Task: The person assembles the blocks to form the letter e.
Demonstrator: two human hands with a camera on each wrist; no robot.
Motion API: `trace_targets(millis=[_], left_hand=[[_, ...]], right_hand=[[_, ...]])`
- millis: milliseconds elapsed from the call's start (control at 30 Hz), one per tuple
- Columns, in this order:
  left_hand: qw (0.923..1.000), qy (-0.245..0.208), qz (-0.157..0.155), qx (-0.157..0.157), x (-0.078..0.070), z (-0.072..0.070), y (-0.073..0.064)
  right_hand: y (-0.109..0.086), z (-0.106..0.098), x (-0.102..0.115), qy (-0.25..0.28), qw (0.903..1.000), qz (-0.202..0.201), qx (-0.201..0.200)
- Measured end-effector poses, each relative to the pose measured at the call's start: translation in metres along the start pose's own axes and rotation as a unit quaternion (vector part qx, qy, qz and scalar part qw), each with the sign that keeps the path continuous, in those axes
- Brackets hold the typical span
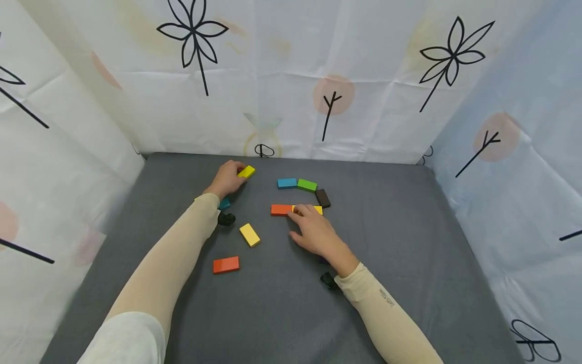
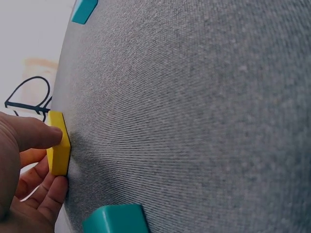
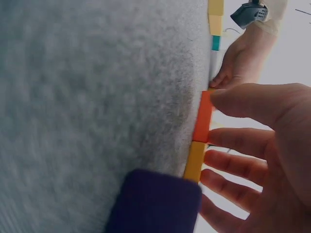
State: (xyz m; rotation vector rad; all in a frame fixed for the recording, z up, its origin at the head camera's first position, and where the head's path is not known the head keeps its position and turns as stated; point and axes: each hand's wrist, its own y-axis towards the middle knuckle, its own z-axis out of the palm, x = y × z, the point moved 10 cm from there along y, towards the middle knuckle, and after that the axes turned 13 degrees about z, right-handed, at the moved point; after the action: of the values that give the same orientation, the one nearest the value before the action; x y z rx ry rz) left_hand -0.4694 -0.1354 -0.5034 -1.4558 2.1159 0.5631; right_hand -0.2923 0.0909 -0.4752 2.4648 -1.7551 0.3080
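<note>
My left hand (image 1: 227, 178) is at the far left of the table, pinching a yellow block (image 1: 247, 172). In the left wrist view its thumb lies on that block, fingers on the far side. A teal block (image 1: 225, 203) is partly hidden by the left wrist. My right hand (image 1: 314, 231) reaches over a row made of an orange-red block (image 1: 281, 210) and a yellow-orange block (image 1: 318, 210). Its fingers are spread and fairly straight, fingertips right at the row. The hand covers the row's middle. Close to the right wrist camera is a dark blue block (image 3: 153, 204).
Behind the row, a blue block (image 1: 287, 183), a green block (image 1: 307, 185) and a dark brown block (image 1: 323, 198) form a bent line. Nearer lie another yellow block (image 1: 249, 235) and a red block (image 1: 226, 265). Printed cloth (image 1: 273, 60) hangs around the grey table (image 1: 282, 313).
</note>
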Motion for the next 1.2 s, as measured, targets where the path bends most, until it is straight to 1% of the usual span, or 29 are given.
trace_targets(millis=[167,300,467,667,900,1100,1200], left_hand=[[0.9999,-0.013,0.005,-0.001,0.000,0.002,-0.002],[0.9995,-0.029,0.005,-0.010,-0.001,0.001,-0.004],[0.9991,-0.039,0.012,-0.014,-0.006,0.001,-0.009],[0.9990,-0.038,0.023,-0.001,-0.014,0.004,-0.010],[0.9987,-0.037,0.035,0.012,-0.025,0.007,-0.009],[0.9978,-0.037,0.047,0.028,-0.036,0.012,-0.013],[0.9974,-0.039,0.052,0.032,-0.040,0.013,-0.014]], right_hand=[[-0.004,0.005,-0.003,-0.005,0.9998,-0.003,0.018],[-0.003,0.007,-0.003,-0.006,0.9996,-0.006,0.026],[-0.003,0.009,-0.003,-0.008,0.9991,-0.010,0.041],[-0.005,0.007,-0.005,0.004,0.9988,-0.017,0.045],[-0.005,0.009,-0.006,-0.001,0.9982,-0.014,0.058],[-0.006,0.011,-0.006,0.005,0.9976,-0.012,0.068],[-0.006,0.012,-0.006,0.006,0.9975,-0.013,0.069]])
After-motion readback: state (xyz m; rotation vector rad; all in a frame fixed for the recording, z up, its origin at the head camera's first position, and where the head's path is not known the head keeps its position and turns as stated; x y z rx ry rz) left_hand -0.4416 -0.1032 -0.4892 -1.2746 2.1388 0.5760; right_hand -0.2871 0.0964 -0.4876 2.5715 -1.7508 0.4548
